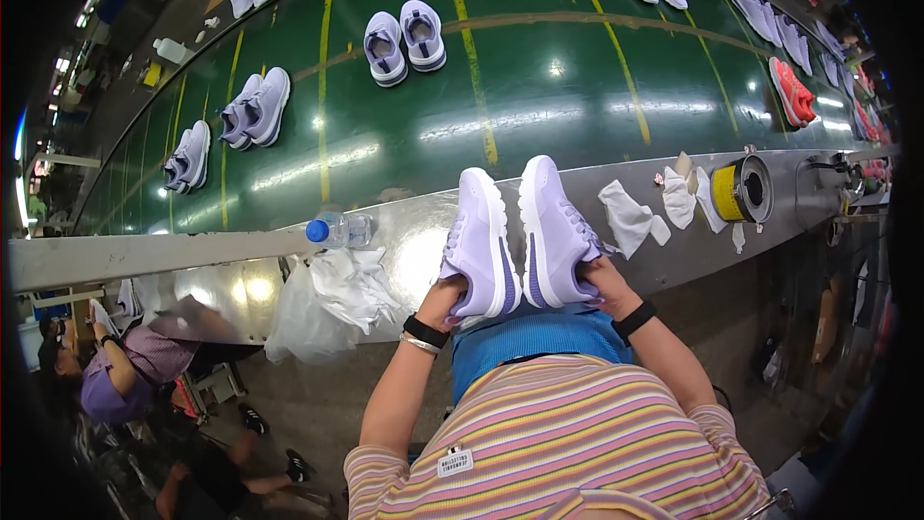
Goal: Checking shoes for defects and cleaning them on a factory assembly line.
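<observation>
Left shoe (478,231) and right shoe (556,226), both lilac, are held with toes over the metal worktop (688,255) and heels near the person's lap; I cannot tell if they touch the metal. The left hand (438,306) is closed on the heel part of the left shoe, and the right hand (608,287) on that of the right shoe, with fingers partly hidden. The biggest danger, I judge, is a fall: if one grip loosens, a shoe could slide off the near edge. A smaller one is rubbing, because the white soles face each other closely. Beyond the worktop lies a wide green belt (539,67) with yellow lines, carrying lilac pairs (423,34) and a coral pair (791,91). The worktop carries a plastic bag (294,318), a tin (724,195), a bottle (346,229) and white scraps (626,217). In the room, the floor (731,356) is dim, and a co-worker (130,376) is at the left.
</observation>
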Tool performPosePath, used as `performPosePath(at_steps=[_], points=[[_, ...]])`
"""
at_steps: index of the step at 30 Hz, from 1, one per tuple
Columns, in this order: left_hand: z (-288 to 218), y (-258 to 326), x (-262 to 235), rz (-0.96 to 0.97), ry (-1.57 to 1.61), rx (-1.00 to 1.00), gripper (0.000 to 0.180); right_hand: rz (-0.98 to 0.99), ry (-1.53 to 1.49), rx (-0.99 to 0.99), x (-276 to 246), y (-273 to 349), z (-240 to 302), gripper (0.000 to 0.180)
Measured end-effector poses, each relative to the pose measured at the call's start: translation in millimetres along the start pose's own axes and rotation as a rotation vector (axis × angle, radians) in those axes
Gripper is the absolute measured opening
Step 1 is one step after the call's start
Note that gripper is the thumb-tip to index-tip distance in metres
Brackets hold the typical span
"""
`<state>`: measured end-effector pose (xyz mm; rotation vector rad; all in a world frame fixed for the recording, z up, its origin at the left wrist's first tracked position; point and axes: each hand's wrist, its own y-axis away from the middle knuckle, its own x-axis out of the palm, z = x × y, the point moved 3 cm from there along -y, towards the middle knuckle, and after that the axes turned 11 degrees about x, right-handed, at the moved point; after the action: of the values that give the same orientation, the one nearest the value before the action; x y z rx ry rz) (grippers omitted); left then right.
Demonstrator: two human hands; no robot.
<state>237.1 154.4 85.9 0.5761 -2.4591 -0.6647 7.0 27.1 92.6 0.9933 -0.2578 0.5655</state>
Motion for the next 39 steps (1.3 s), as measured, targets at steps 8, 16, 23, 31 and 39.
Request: performPosePath(at_steps=[8,16,23,31,39], points=[[2,2,-6,0.044,-0.156,0.023,0.020,-0.029,0.136,0.053,7,6,6,0.036],[-1,12,5,-0.026,-0.060,0.022,0.038,0.002,0.246,-0.067,0,5,-2,0.038],[16,-6,-15,0.077,0.102,-0.044,0.031,0.049,0.070,0.067,-3,-4,-2,0.029],[8,2,-5,0.052,0.333,-0.092,0.030,0.011,0.063,0.064,20,-1,7,0.021],[17,0,-17,0.243,0.507,-0.041,0.029,-0.041,-0.019,0.036,20,7,6,0.023]])
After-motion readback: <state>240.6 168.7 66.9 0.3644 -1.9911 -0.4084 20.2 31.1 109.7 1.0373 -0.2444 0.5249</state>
